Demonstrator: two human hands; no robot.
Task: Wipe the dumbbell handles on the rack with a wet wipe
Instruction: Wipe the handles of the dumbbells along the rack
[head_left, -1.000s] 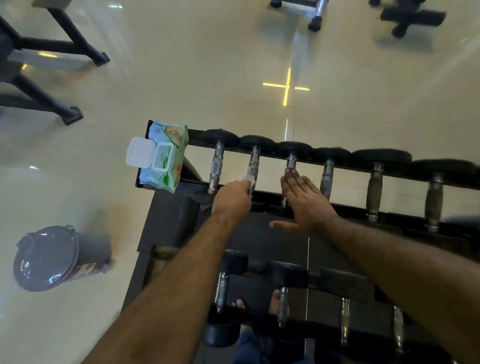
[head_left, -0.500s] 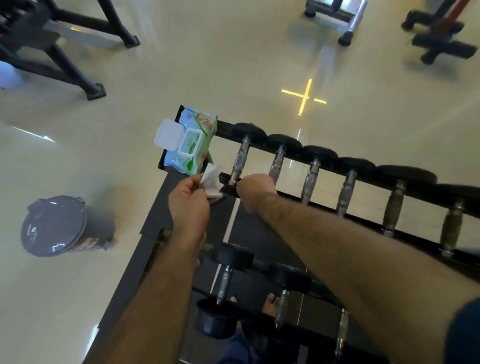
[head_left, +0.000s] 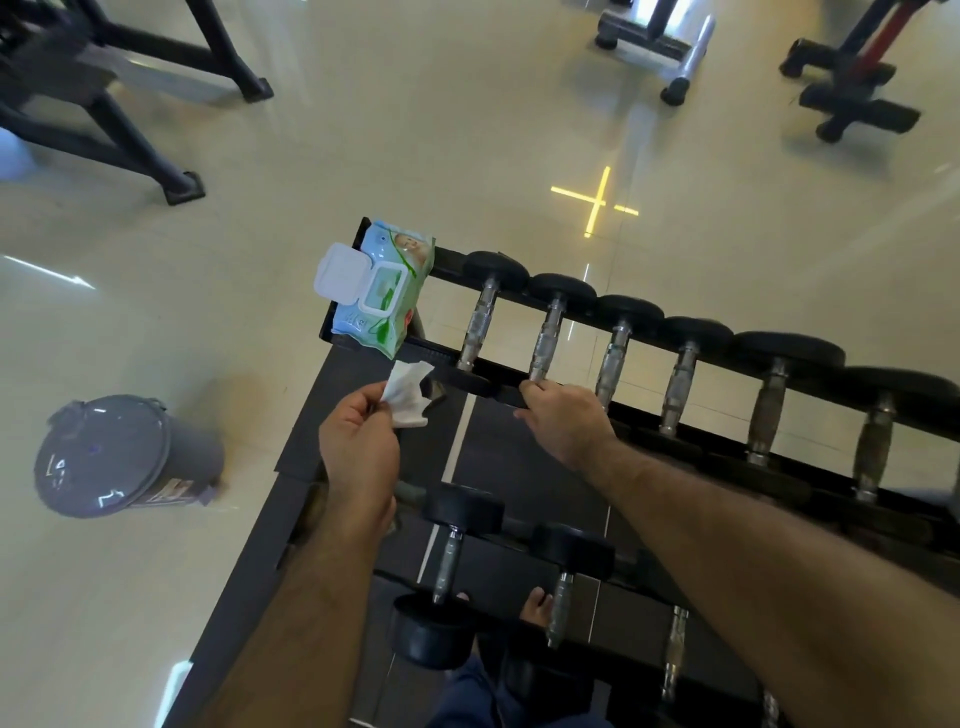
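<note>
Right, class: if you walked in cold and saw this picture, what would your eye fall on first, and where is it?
Most striking is the white wet wipe pinched in the left hand, just left of the top row of dumbbells. Behind it the green-and-blue wipes pack sits open-lidded on the dumbbell rack's left end. The right hand rests on the rack's near rail; a grey bin stands on the floor at left.
</note>
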